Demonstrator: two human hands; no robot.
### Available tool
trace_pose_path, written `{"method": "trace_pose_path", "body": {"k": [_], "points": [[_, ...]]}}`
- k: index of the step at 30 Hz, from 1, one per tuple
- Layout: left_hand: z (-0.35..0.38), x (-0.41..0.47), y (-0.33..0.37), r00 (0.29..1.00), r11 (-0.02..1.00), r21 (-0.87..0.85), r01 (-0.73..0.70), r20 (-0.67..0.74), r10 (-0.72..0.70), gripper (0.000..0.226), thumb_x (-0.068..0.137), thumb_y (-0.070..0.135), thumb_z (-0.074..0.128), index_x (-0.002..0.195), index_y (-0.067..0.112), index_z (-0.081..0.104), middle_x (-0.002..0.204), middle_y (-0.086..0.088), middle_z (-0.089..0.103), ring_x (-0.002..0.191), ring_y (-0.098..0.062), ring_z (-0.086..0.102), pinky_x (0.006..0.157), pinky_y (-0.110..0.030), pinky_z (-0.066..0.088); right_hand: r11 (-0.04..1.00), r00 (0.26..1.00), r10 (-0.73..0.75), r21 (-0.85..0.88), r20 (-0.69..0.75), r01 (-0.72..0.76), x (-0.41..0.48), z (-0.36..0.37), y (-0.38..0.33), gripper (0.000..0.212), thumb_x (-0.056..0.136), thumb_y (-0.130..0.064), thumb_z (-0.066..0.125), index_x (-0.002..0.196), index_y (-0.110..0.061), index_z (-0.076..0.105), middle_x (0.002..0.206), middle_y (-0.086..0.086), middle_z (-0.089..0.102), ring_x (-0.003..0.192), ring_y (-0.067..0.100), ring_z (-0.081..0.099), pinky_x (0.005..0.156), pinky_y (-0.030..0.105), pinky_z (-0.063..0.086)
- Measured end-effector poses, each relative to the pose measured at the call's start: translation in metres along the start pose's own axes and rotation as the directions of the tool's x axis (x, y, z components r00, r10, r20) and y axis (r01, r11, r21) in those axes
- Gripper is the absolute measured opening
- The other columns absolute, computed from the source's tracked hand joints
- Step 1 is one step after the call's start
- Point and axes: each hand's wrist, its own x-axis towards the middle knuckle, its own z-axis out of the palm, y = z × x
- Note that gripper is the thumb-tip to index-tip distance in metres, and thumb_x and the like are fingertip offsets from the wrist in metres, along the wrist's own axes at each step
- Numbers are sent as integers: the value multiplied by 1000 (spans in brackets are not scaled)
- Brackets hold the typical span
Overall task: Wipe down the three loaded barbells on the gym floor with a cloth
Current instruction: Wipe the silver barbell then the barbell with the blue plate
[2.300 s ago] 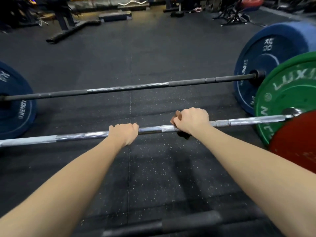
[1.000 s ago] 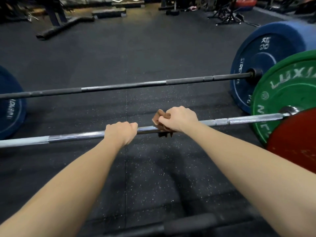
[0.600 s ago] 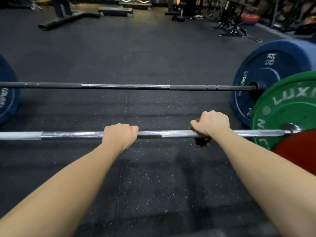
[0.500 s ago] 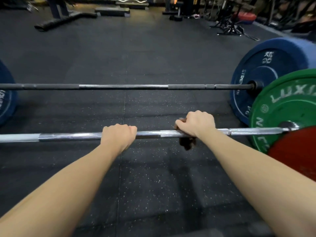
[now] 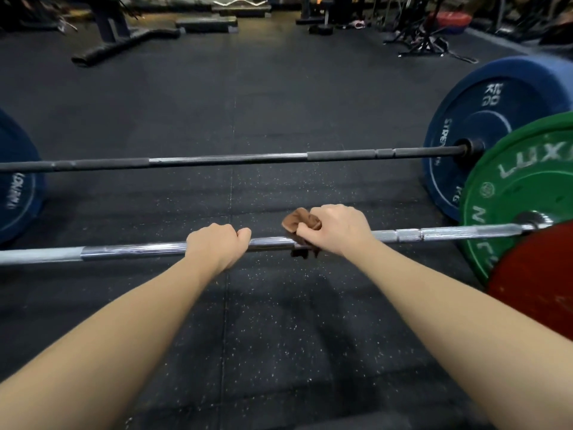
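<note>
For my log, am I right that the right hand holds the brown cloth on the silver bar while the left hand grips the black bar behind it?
Not quite: in the head view the left hand grips the same silver bar, beside the right hand and its brown cloth; the black bar behind lies untouched.

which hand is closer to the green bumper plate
Right. The right hand, pressing a brown cloth on the silver barbell shaft, is nearer the green bumper plate; the left hand grips the shaft farther away.

Dark speckled rubber floor [image 5: 263, 321], dim equipment [image 5: 124, 35]
</note>
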Motion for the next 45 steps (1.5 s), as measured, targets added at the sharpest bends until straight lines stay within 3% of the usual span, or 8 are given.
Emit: {"method": "trace_pose_path", "body": {"k": [4, 12, 17, 22, 27, 34, 41, 45], "points": [[-2, 4, 4, 996, 977, -190, 93, 8, -94, 38, 99, 34, 27, 87, 15, 58, 82, -5, 57, 81, -29, 56, 73, -36, 43, 971, 973, 230, -62, -21, -230, -12, -15, 73, 47, 85, -67, 39, 70, -26, 55, 71, -6, 54, 78, 29, 57, 67, 34, 43], [-11, 9, 74, 967, 954, -192, -230, -152, 202, 35, 103, 33, 26, 87, 15, 51, 86, -6, 63, 79, -30, 55, 69, -38, 36, 898, 920, 378, -201, -105, -392, -25, -26, 114, 49, 87, -65, 38, 76, -27, 65, 74, -1, 63, 70, 27, 53, 61, 30, 39], [-11, 13, 107, 946, 939, -191, -286, -214, 244, 29, 106, 33, 29, 93, 15, 47, 98, -6, 65, 81, -30, 51, 74, -39, 39, 988, 988, 115, -87, -105, -124, -17, -6, 46, 35, 85, -56, 45, 64, -28, 47, 79, -3, 67, 79, 25, 64, 65, 31, 46], [-5, 14, 105, 943, 951, -21, -308, -142, 302, 25, 105, 23, 27, 99, 17, 51, 100, -5, 69, 81, -31, 58, 69, -38, 43, 997, 985, -29, 62, -170, 40, -21, 8, 30, 31, 90, -57, 49, 103, -35, 65, 87, -5, 65, 86, 21, 61, 71, 34, 49], [-10, 20, 105, 956, 956, -12, -294, -15, 293, 20, 103, 20, 25, 94, 16, 42, 107, -11, 66, 87, -36, 56, 72, -38, 38, 980, 998, -21, 198, -57, 32, -27, -5, 53, 35, 90, -49, 56, 67, -29, 38, 76, -8, 49, 75, 17, 51, 65, 32, 41], [-17, 15, 105, 952, 952, 52, -301, 73, 297, 31, 102, 14, 26, 130, 12, 40, 115, -11, 61, 89, -33, 48, 76, -39, 40, 946, 956, 293, 141, 16, -292, -49, -38, 132, 34, 87, -54, 49, 72, -24, 54, 80, -6, 63, 82, 25, 61, 69, 35, 47], [-17, 10, 113, 953, 943, 137, -303, 30, 302, 11, 99, 9, 34, 100, 20, 33, 108, -7, 61, 87, -32, 51, 72, -38, 40, 889, 894, 444, -96, -57, -448, -40, -37, 147, 42, 88, -62, 45, 88, -25, 65, 85, 2, 62, 82, 29, 58, 69, 33, 42], [-14, 13, 112, 950, 934, 182, -307, 2, 312, 13, 97, 8, 38, 98, 20, 35, 96, -3, 55, 84, -30, 53, 70, -38, 42, 934, 951, 308, -199, 20, -298, -21, -28, 118, 39, 86, -52, 42, 87, -24, 68, 82, -2, 67, 76, 26, 61, 61, 30, 40]]}}
